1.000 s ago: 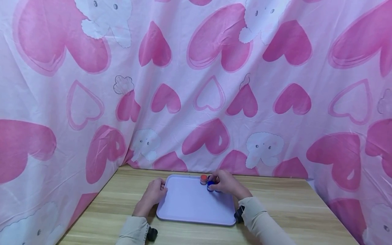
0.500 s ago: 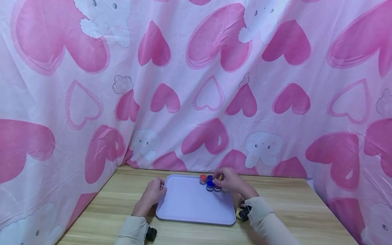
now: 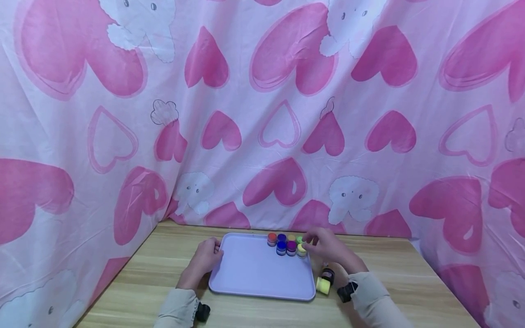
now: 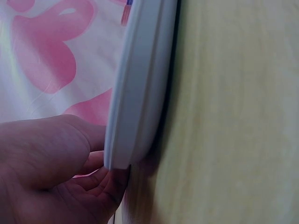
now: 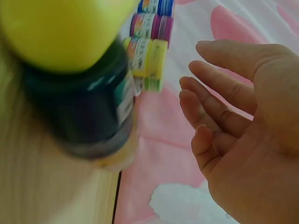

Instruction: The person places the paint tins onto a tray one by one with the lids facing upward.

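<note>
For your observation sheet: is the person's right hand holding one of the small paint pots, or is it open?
Open. In the right wrist view the right hand shows straight, spread fingers holding nothing, apart from the paint pots on the tray.

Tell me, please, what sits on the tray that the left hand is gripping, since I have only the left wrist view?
Observer: Small coloured paint pots stand in two rows at the far right corner of the tray.
Operator: Is the right hand holding any of them?
Observer: No, it is open just right of them and holds nothing.
Operator: Does anything lie off the tray?
Observer: Two more pots, a yellow-lidded one and a dark one, sit on the table by the tray's right edge.
</note>
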A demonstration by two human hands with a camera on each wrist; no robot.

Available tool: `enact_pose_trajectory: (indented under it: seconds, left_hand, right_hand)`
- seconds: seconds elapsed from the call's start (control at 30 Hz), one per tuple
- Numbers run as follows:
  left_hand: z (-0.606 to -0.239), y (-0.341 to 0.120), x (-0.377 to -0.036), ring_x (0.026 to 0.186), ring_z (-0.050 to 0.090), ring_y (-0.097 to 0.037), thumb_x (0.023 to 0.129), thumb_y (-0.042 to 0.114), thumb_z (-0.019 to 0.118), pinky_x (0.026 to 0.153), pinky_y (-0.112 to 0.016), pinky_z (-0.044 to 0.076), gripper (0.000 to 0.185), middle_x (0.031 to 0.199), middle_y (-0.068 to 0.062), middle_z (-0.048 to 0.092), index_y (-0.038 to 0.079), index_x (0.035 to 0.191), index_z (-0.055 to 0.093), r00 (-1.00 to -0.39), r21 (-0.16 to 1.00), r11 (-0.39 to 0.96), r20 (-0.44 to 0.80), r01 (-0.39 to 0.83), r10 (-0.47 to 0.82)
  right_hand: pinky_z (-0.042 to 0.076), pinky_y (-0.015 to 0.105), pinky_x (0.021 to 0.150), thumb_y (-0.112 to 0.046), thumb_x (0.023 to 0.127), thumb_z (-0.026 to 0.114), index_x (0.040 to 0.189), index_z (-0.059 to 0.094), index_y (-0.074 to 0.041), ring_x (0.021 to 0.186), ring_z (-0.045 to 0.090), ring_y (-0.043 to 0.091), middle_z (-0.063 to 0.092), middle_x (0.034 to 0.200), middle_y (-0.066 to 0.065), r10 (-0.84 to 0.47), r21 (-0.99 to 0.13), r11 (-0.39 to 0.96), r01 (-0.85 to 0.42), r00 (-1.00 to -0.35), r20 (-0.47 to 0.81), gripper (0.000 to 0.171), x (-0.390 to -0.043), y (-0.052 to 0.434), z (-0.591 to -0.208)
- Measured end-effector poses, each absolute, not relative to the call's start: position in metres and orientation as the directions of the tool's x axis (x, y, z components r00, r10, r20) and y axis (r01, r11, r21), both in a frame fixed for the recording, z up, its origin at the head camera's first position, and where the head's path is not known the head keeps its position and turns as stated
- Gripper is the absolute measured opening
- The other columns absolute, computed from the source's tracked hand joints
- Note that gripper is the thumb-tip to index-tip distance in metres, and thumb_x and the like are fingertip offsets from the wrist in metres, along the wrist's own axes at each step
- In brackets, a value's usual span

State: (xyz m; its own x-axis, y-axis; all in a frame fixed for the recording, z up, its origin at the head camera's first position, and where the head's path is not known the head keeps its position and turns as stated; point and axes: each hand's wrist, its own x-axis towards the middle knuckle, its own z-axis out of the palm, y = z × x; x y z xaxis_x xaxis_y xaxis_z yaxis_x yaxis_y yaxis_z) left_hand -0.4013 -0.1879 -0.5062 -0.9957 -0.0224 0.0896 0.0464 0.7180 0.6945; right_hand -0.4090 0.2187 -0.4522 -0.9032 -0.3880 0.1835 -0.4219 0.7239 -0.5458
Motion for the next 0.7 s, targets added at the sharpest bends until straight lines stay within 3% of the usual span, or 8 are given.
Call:
enact_pose_trajectory:
  seconds: [0.3, 0.7]
  left_hand:
    - [-0.505, -0.187, -0.399, 0.089, 0.063, -0.02, 0.1, 0.003, 0.069, 0.081, -0.038, 0.061, 0.023, 0.098, -0.011, 0.068, -0.008, 0.12, 0.067, -0.996, 0.696, 0.716, 0.088, 0.046, -0.022]
    - [-0.506, -0.186, -0.398, 0.089, 0.063, -0.02, 0.101, 0.004, 0.069, 0.082, -0.038, 0.062, 0.024, 0.1, -0.011, 0.068, -0.008, 0.122, 0.066, -0.996, 0.699, 0.714, 0.084, 0.039, -0.029]
  right_hand:
    - [0.056, 0.024, 0.072, -0.019, 0.098, 0.08, 0.113, 0.08, -0.012, 0.09, 0.062, 0.017, 0.073, 0.097, -0.002, -0.322, -0.619, 0.718, -0.317, -0.94, 0.108, 0.016, -0.398, 0.243, -0.468]
    - [0.054, 0.023, 0.072, -0.016, 0.099, 0.077, 0.113, 0.078, -0.005, 0.089, 0.061, 0.018, 0.071, 0.095, -0.001, -0.333, -0.621, 0.713, -0.325, -0.937, 0.108, 0.018, -0.391, 0.266, -0.472]
